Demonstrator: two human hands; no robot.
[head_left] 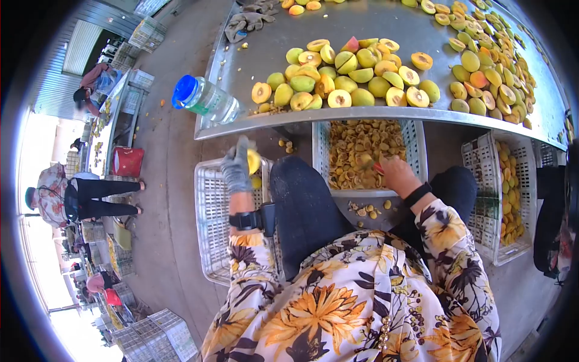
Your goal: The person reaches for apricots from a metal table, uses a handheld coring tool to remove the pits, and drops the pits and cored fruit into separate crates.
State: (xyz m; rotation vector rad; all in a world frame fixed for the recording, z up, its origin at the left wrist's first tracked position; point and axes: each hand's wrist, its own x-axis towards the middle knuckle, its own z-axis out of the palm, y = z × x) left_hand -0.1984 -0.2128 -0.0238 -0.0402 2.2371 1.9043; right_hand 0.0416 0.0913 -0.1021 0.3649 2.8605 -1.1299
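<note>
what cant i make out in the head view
All in the head view:
- red item: mostly covered by the right hand
- yellow fruit at the left hand: blurred, grip unclear
- left crate: inside partly hidden by left forearm and thigh
- table: far side cut off by the top edge
- distant people: hands too small

The left hand [238, 169], in a grey glove [240, 181], is just below the bench [362, 114], near its near left corner, with fingers bent in a hold. The bare right hand [399, 175] is closed below the near edge, its forearm [443, 226] slanting inward. The left forearm [252, 256] reaches straight forward.
</note>
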